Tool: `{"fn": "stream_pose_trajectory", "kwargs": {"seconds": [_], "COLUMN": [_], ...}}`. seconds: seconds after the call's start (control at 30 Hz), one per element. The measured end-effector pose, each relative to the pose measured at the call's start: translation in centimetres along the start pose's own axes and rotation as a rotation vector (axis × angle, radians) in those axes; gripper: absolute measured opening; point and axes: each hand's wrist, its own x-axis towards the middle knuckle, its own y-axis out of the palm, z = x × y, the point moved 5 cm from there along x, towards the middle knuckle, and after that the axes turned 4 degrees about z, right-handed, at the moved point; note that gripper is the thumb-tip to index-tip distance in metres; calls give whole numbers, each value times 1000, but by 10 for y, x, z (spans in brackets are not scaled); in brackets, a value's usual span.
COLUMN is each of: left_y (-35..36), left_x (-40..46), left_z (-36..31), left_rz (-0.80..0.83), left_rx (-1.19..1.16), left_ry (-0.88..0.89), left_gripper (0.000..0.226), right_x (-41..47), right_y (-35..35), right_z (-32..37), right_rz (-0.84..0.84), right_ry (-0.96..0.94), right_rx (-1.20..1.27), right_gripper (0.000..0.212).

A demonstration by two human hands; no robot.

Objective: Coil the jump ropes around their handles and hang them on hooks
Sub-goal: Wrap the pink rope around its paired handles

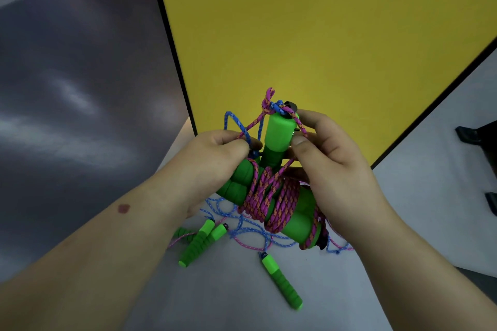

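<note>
Both hands hold a pair of bright green foam jump-rope handles (271,188) above the white surface (228,298), pink-and-orange braided cord (269,196) coiled around them. The left hand (215,161) pinches a blue strand (236,123); the right hand (330,164) grips the upright handle, seemingly pinching cord too. More green handles (282,281) and loose rope lie below.

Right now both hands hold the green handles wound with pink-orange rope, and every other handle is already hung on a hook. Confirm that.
Not quite. Both hands, left hand and right hand, do hold the green handles wound with pink-orange rope, but the other handles lie on the white table among loose rope, not on hooks. The head view shows this.
</note>
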Motion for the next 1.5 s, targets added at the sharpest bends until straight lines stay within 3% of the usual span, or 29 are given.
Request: {"fn": "stream_pose_trajectory", "kwargs": {"seconds": [0.2,0.37,0.47,0.6,0.7,0.83,0.93,1.03,1.1,1.2,1.3,1.5], "left_y": [8,15,18,16,12,11,17,19,21,21,18,13], "left_x": [-3,9,7,5,8,7,2,-3,-5,-9,-8,-9], "left_z": [4,17,17,22,27,23,22,15,9,2,2,-10], "left_rz": [36,141,185,119,28,-26,25,44,83,143,147,97], "left_rx": [78,129,156,107,186,218,142,128,77,-98,-172,-86], "left_ry": [-47,-65,-90,-193,-245,-239,-250,-213,-163,-165,-170,-35], "left_gripper": [36,40,34,36,36,21,26,24,23,23,26,52], "right_x": [0,4,1,-5,-7,-5,0,3,4,4,2,-1], "right_y": [1,-8,-6,-2,0,2,3,-2,-7,-17,-17,-4], "right_z": [1,0,5,20,22,15,1,-10,-12,-13,-10,-7], "right_rz": [85,126,164,83,90,123,162,83,16,-56,-45,240], "right_ry": [64,153,84,-170,-217,-76,132,286,283,195,118,224], "right_rx": [-24,-61,-218,-497,-622,-382,-136,71,129,31,-230,-286], "right_gripper": [45,31,31,46,29,20,23,22,30,40,37,21]}}
